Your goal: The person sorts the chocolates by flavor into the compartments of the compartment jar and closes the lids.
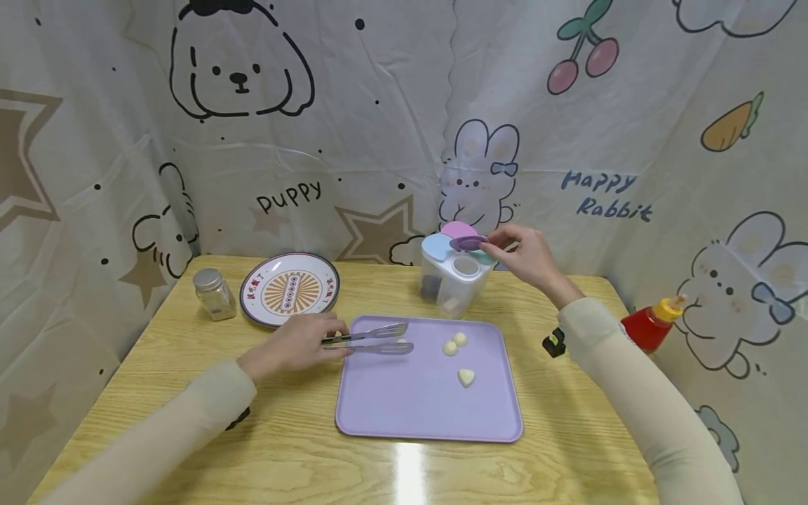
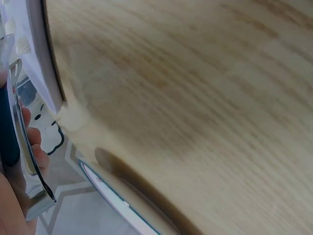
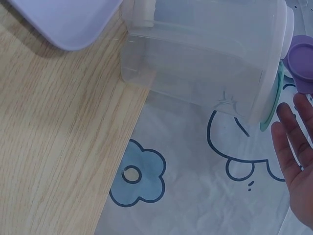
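My left hand [image 1: 297,344] grips metal tongs [image 1: 381,348] with dark handles, their two arms spread above the upper left part of the lilac tray [image 1: 416,410]. Several small cream-white pieces [image 1: 466,378] lie on that tray. At the back, my right hand [image 1: 522,256] pinches the purple lid [image 1: 466,243] of a clear container [image 1: 463,291] between thumb and fingers. The lid is lifted, and a round opening [image 1: 466,264] shows below it. Pink, blue and green lids [image 3: 274,98] sit on the container's other sections. Some white and dark contents show through its walls.
A patterned plate [image 1: 290,289] and a glass jar [image 1: 214,294] with a metal cap stand at the back left. A red bottle [image 1: 647,330] with a yellow cap is at the right, partly behind my sleeve. Printed cloth [image 1: 379,140] hangs behind the wooden table [image 1: 290,435].
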{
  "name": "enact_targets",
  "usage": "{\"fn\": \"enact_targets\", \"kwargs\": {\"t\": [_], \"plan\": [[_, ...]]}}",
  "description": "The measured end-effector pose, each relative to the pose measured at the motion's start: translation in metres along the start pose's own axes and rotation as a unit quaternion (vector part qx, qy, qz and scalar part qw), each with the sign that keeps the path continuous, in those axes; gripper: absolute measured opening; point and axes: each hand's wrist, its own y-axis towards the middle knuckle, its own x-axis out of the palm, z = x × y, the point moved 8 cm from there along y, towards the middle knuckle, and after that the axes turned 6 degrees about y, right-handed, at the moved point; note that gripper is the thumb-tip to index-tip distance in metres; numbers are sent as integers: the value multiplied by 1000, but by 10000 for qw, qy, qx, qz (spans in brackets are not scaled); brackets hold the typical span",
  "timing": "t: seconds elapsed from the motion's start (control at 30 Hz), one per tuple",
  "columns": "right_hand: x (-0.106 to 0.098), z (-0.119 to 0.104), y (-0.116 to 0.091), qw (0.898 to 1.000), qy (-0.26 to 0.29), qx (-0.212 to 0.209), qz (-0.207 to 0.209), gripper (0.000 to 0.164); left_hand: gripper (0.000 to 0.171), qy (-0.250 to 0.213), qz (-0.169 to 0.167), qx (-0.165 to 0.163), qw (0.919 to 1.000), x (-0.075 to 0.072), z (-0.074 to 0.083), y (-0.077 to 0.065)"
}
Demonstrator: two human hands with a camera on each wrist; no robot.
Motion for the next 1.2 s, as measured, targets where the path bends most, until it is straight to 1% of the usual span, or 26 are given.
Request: {"fn": "enact_targets", "kwargs": {"t": [0.13, 0.37, 0.6, 0.73, 0.97, 1.07, 1.2], "plan": [[0, 1, 0, 10000, -2, 5, -9, 20, 24, -49, -7, -23, 10000, 4, 0, -1], [0, 2, 0, 10000, 3, 0, -29, 19, 20, -185, -124, -41, 9997, 11, 0, -2], [0, 2, 0, 10000, 54, -57, -41, 20, 16, -281, -178, -58, 9994, 12, 1, 0], [1, 2, 1, 9999, -4, -92, -70, 23, 15, -301, -170, -71, 9994, 12, 2, 0], [1, 1, 1, 9999, -15, -109, -77, 23, 15, -359, -15, -127, 9993, 11, 3, -1], [2, 3, 1, 9999, -29, -88, -84, 23, 14, -392, 95, -157, 9991, 9, 3, 1], [1, 2, 1, 9999, -30, -77, -78, 23, 16, -375, 293, -151, 9988, 2, 5, 6]]}}
